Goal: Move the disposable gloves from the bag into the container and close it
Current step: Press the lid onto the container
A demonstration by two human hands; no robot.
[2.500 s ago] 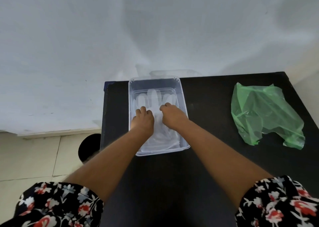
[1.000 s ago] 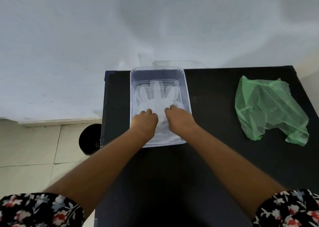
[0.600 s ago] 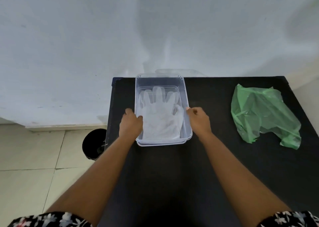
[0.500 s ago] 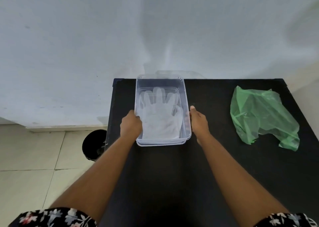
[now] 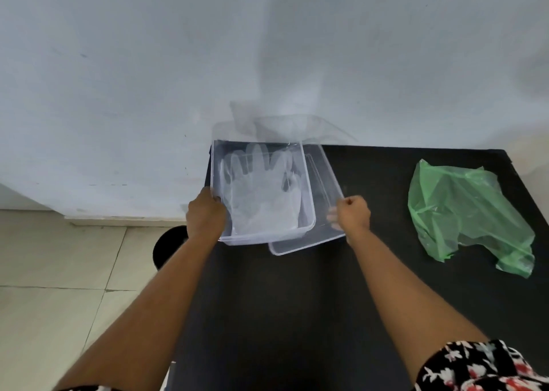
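A clear plastic container point(image 5: 307, 209) sits at the back left of the black table point(image 5: 297, 307), with white disposable gloves point(image 5: 261, 194) lying flat inside it. My left hand point(image 5: 205, 212) grips the container's left rim. The clear lid point(image 5: 325, 188) sticks out from under the container's right side, slightly askew. My right hand point(image 5: 352, 214) is closed on the lid's right edge. The green plastic bag point(image 5: 463, 209) lies crumpled and flat on the table's right side, away from both hands.
A pale wall rises directly behind the table. A black round bin point(image 5: 169, 245) stands on the tiled floor left of the table. The table's left edge runs just under the container.
Both hands left the gloves and moved to the container's sides. The left hand took the rim; the right hand drew the lid out to the right from under the container.
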